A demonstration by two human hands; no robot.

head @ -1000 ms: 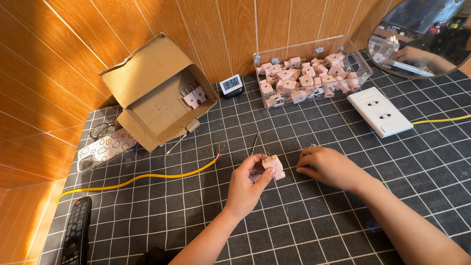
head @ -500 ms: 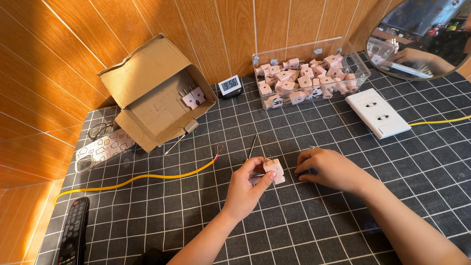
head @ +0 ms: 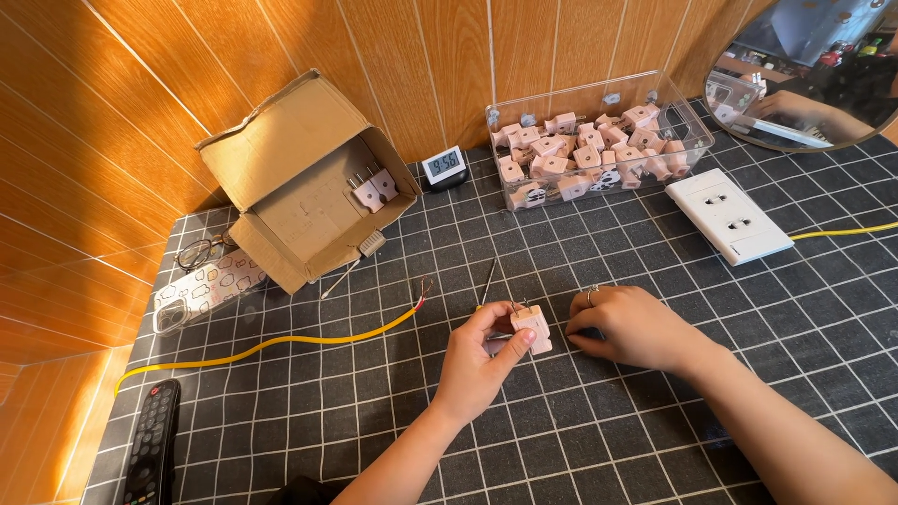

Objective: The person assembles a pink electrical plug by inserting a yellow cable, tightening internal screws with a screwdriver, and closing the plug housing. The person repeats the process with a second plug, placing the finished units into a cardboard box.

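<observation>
Between the thumb and curled fingers of the left hand [head: 477, 360] sits a small pale pink plastic plug adapter [head: 531, 327] with metal prongs at its top, pinched just above the black grid-patterned mat [head: 599, 440]. That hand is closed around the adapter, thumb pressed on its near face. Just to the right of those fingers, the right hand [head: 636, 325] rests palm-down on the mat, a ring on one finger, its fingertips bent under and touching the surface close beside the adapter; whether they grip anything small there cannot be told. Just beyond the left fingertips lies a thin screwdriver [head: 487, 282], tilted away from the hands. Leftward from the left thumb runs a yellow cable [head: 281, 341] with bared wire ends [head: 426, 288] near the screwdriver. Far past the fingertips, against the wooden wall, stands a clear plastic box [head: 599, 140] heaped with more pink adapters, a small digital clock [head: 443, 166] next to it, and an open brown cardboard carton [head: 299, 178] holding two adapters. Beyond the right hand's knuckles lies a white rectangular socket plate [head: 730, 215]. Well to the left of both hands sit a patterned phone case [head: 201, 290], a pair of eyeglasses [head: 198, 252] and a black remote control [head: 150, 449].
</observation>
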